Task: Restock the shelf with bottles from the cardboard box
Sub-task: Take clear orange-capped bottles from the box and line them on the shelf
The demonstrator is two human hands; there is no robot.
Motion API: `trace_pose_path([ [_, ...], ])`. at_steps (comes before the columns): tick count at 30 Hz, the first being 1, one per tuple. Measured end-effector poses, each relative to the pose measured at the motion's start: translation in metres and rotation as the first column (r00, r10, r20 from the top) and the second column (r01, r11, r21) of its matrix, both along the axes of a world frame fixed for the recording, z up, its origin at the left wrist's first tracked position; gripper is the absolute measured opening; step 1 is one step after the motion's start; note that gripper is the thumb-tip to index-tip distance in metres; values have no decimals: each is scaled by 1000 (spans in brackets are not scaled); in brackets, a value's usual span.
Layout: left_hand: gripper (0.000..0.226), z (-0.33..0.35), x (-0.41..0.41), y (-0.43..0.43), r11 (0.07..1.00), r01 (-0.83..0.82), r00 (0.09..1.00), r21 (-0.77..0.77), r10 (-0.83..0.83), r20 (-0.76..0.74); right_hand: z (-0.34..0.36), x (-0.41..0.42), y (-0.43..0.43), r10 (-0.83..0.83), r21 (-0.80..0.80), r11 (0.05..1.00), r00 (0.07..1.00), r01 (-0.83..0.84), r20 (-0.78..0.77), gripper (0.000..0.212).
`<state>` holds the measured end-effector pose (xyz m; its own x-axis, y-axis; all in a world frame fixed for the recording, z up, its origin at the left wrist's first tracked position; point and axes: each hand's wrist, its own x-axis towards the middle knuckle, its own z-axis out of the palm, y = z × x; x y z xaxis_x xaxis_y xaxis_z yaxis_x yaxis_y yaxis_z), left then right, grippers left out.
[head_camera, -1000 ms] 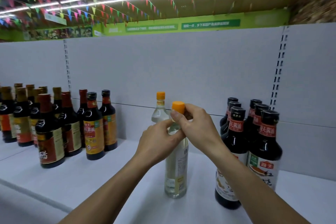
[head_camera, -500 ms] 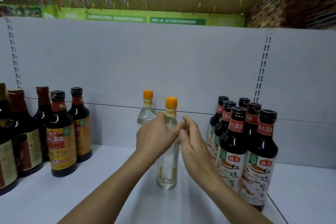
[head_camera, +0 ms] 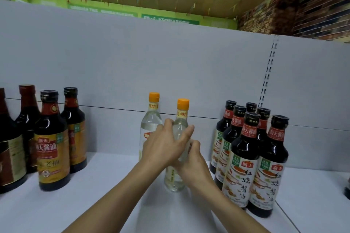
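**Both hands on the front clear bottle, mid-shelf**

The front clear bottle [head_camera: 177, 178], orange-capped, stands upright on the white shelf [head_camera: 91, 200], in the gap between two groups of dark bottles. The left hand [head_camera: 166, 144] wraps its body from the left, fingers spread across the glass below the neck. The right hand [head_camera: 193, 164] comes in lower on the right side, fingers curled against the bottle, partly tucked under the left; its exact grip cannot be told. Just behind and to the left stands a second clear bottle [head_camera: 150, 119], same orange cap. To the right, a cluster of soy sauce bottles [head_camera: 244, 157] with white labels; to the left, yellow-labelled soy sauce bottles [head_camera: 52, 149].
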<state>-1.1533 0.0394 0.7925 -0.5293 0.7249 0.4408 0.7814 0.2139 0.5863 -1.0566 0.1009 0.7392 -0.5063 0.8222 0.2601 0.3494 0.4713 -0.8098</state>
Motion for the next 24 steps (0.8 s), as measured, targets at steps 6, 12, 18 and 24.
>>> trace_pose_path([
  [6,45,-24,-47,-20,935,-83,997,346,77,33,5,4,17,54,-40,998,998,-55,-27,69],
  [12,75,-47,-69,-11,946,-74,994,315,45,98,2,3,25,93,-129,986,988,-109,-123,64],
  [18,88,-63,-76,0,968,18,957,252,-90,275,-5,2,33,96,-151,981,977,-125,-189,49],
  [24,66,-77,-88,0,984,79,902,157,-138,410,-10,0,44,157,-98,978,962,-182,-223,43],
])
